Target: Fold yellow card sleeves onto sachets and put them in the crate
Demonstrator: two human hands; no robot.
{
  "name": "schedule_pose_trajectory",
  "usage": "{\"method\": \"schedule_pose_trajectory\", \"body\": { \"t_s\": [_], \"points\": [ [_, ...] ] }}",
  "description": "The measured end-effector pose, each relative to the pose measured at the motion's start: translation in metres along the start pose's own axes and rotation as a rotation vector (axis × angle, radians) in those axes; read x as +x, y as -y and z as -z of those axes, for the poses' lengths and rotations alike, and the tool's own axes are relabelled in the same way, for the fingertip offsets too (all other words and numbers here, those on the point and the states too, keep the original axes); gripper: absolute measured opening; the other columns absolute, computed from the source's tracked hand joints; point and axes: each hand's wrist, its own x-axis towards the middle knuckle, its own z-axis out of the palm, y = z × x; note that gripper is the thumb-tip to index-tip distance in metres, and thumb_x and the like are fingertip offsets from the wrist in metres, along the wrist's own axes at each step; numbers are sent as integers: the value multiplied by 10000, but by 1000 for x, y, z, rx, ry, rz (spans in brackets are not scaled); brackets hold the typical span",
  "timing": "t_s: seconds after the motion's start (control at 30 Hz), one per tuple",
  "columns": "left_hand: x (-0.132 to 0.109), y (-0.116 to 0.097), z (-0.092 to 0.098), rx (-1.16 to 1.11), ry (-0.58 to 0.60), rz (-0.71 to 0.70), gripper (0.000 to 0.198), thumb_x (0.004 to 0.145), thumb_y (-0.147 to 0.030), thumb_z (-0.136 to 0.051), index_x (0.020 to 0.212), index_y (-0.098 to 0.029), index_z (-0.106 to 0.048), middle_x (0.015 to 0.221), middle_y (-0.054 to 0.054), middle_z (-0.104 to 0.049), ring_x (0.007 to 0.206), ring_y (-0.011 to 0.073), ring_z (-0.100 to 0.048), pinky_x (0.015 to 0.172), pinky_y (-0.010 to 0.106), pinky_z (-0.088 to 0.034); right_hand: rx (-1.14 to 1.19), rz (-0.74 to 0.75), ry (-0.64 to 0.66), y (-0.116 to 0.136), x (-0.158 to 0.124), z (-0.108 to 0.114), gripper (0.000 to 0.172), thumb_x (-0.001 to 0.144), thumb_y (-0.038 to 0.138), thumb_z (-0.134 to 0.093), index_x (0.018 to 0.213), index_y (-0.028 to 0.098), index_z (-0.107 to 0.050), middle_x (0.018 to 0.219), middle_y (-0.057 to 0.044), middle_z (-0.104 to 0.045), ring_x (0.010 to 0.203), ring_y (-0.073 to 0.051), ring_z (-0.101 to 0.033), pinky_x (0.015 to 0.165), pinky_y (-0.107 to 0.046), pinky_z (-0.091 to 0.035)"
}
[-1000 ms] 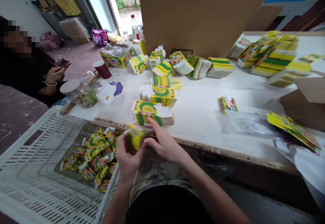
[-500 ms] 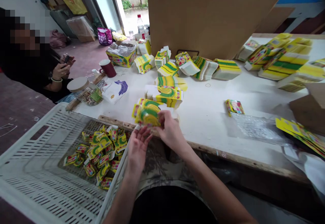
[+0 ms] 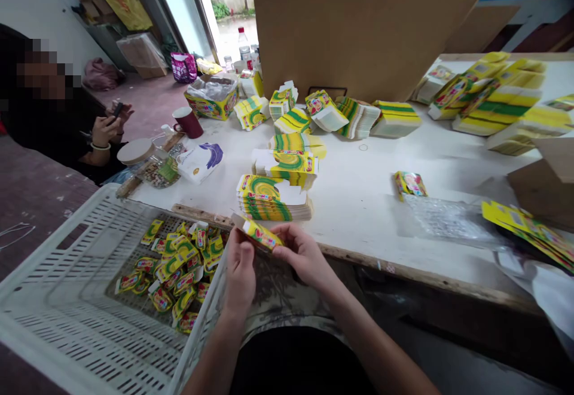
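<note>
Between my two hands, just over the table's front edge, is a small yellow-and-green printed carton [image 3: 264, 236]. It is tilted, with a grey-white flap standing out at its left end. My right hand [image 3: 307, 257] pinches its right end between thumb and fingers. At the left end my left hand [image 3: 241, 269] closes round it, the thumb raised and some fingers hidden behind the carton. Right behind it on the table lies a stack of flat cartons [image 3: 273, 198] of the same print. Below left, a white plastic crate [image 3: 67, 323] holds several filled-out yellow cartons [image 3: 177, 257].
More carton stacks [image 3: 352, 117] line the back of the white table [image 3: 345, 186], before a large cardboard sheet [image 3: 350, 24]. A lidded jar [image 3: 155, 168], a mug [image 3: 188, 123] and a tissue pack [image 3: 200, 162] stand left. Bubble wrap [image 3: 443, 219] lies right. A seated person [image 3: 58, 120] holds a phone.
My right hand has brought the carton from the stack down toward me, and it now looks opened out. My left hand, open before, has closed on it. Another carton lies at the crate's far side.
</note>
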Motion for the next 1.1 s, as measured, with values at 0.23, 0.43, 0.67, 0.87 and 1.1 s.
{"method": "schedule_pose_trajectory", "body": {
  "t_s": [0.23,0.43,0.67,0.87,1.1],
  "points": [
    [11,-8,14,7,61,67,347,724,-371,-771,1001,-179,-690,948,50,-718,893,200,-658,845,304,-516,-373,194,-116,5,-1,26,142,870,230,-569,897,173,-697,812,-30,-701,743,-168,-619,682,-279,-490],
    [26,-55,47,227,566,38,1044,524,-813,-647,1362,-217,-465,1379,149,-516,1269,361,-470,1080,482,-370,-1008,719,60,28,-9,32,212,921,171,-536,1011,271,-700,869,1,-714,840,-170,-558,921,-369,-420],
    [6,-49,18,886,520,-54,759,731,-378,-724,1348,-213,-313,1231,124,-596,1100,288,-602,886,406,-520,-707,528,-192,24,-16,20,714,862,425,-617,1474,264,-286,1487,-113,-365,1390,-292,-291,1162,-524,-188],
    [-14,-26,4,848,499,-362,609,731,-226,-620,1243,-198,-291,1015,80,-625,849,222,-652,703,315,-532,52,-88,70,9,-8,8,475,919,436,-499,1340,216,-513,1332,-69,-581,1227,-246,-546,1066,-410,-409],
    [-5,-23,9,911,591,-232,636,677,-171,-602,1231,-207,-292,980,64,-598,798,222,-644,664,327,-533,-180,147,132,2,-16,7,640,897,328,-555,1480,262,-300,1520,-53,-363,1375,-230,-381,1146,-416,-292]
  ]
}}
